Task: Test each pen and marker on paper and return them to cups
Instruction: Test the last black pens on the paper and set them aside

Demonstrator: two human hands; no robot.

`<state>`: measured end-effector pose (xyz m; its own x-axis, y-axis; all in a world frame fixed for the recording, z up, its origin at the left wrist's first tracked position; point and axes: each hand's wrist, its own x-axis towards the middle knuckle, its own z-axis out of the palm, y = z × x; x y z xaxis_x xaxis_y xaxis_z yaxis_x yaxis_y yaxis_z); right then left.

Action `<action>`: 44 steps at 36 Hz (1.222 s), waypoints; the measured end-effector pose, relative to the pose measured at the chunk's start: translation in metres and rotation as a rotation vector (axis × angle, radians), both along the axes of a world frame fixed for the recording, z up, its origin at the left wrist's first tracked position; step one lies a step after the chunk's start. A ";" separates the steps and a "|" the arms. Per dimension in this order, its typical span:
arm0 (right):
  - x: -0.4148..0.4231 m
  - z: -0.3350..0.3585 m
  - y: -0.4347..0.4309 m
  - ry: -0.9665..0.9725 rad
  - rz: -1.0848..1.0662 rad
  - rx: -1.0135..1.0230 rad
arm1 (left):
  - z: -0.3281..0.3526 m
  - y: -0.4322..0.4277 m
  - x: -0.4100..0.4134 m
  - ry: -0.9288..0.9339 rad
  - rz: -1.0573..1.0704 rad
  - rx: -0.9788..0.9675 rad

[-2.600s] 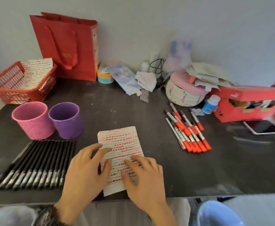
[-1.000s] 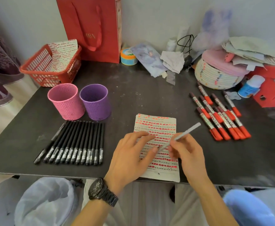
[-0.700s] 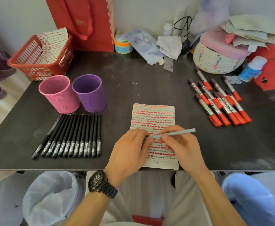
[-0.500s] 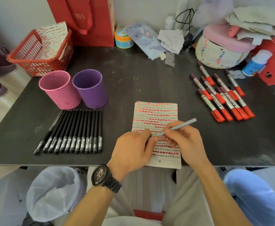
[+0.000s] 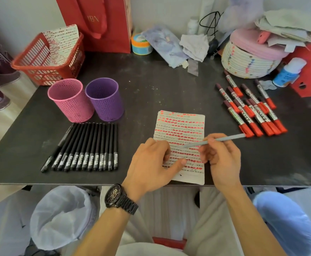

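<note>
Step in hand, as I judge it: testing a single pen. The right hand (image 5: 223, 154) pinches a slim pale grey-blue plastic pen (image 5: 232, 137) near its middle, with the tip slanting left and down over the white lined paper sheet (image 5: 180, 126). The sheet lies at the near edge of the dark matte counter (image 5: 151, 89) and is covered in rows of red dashes. I cannot tell whether the tip touches it. The left hand (image 5: 151, 161) rests on the sheet, thumb flat and fingers curled under; whether they enclose anything I cannot tell. Next move calls for a short, light stroke on a bare patch, then a drop into the pink perforated cup (image 5: 70, 98) or the purple perforated cup (image 5: 105, 98), far left. Smooth thin black pens (image 5: 88, 146) lie in a row at left; stubby red-capped markers (image 5: 250, 111) lie at right.
</note>
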<state>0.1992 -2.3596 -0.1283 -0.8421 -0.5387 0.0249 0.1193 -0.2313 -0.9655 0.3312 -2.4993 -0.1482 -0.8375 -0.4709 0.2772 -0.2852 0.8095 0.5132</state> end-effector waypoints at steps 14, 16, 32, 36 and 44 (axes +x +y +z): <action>-0.001 -0.004 -0.001 0.039 -0.128 0.031 | -0.001 -0.002 -0.001 -0.090 0.018 -0.010; 0.001 -0.005 -0.002 0.065 -0.116 0.053 | -0.001 -0.001 -0.001 -0.087 0.031 -0.007; 0.013 -0.008 -0.012 0.350 -0.119 0.400 | -0.002 0.002 -0.001 -0.057 0.042 -0.042; 0.013 -0.013 -0.011 0.399 -0.134 0.455 | -0.001 0.002 -0.001 -0.051 0.035 -0.033; 0.009 -0.018 -0.011 0.416 -0.131 0.487 | -0.003 0.002 -0.001 -0.045 0.041 -0.022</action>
